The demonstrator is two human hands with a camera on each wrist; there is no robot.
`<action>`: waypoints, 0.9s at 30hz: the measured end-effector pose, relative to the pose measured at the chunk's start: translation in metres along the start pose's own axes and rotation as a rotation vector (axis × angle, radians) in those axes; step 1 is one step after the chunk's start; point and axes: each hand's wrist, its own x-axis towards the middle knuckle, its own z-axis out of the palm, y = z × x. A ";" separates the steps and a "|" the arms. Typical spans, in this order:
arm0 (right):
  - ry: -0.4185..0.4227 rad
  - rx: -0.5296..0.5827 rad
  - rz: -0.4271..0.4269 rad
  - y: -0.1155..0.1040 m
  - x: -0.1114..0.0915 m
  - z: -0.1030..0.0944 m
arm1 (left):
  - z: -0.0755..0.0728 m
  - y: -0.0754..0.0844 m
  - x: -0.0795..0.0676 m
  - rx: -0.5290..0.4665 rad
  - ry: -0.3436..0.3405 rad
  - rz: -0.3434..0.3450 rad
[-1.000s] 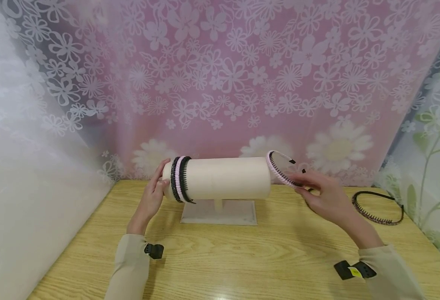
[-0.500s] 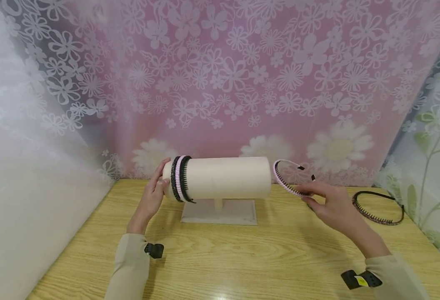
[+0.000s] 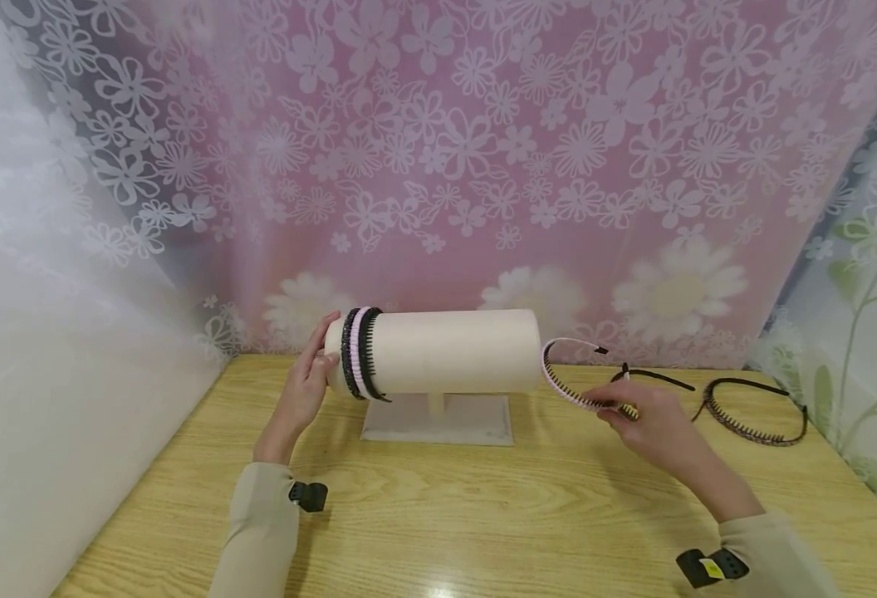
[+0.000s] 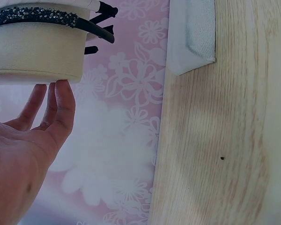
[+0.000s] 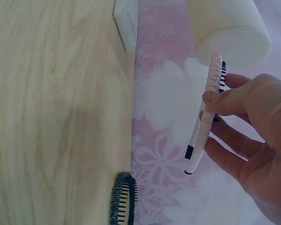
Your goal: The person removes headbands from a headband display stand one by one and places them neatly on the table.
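Headbands (image 3: 357, 353), three abreast, circle the cream roll (image 3: 453, 353) beside your left hand (image 3: 302, 392), which grips its left end; just off its right end, a pink headband (image 5: 213, 75), pinched in your right hand (image 3: 657, 422); farther right lies a dark headband (image 3: 741, 430).

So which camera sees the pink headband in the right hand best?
Right wrist view: the pink toothed headband looks biggest there, pinched in the right hand, both ends showing. The head view shows its curve, smaller and partly covered; the left wrist view doesn't show it.
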 end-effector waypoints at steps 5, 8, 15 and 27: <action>-0.022 0.011 -0.013 0.003 -0.004 0.009 | 0.000 0.001 0.000 0.004 -0.001 -0.011; -0.039 0.007 -0.004 0.005 -0.007 0.014 | 0.000 0.001 0.000 0.014 -0.001 -0.012; -0.084 -0.005 0.007 0.008 -0.010 0.023 | -0.001 0.003 0.000 0.017 0.000 -0.017; -0.217 0.033 0.072 0.013 -0.007 0.031 | 0.001 0.001 -0.001 0.011 0.011 -0.024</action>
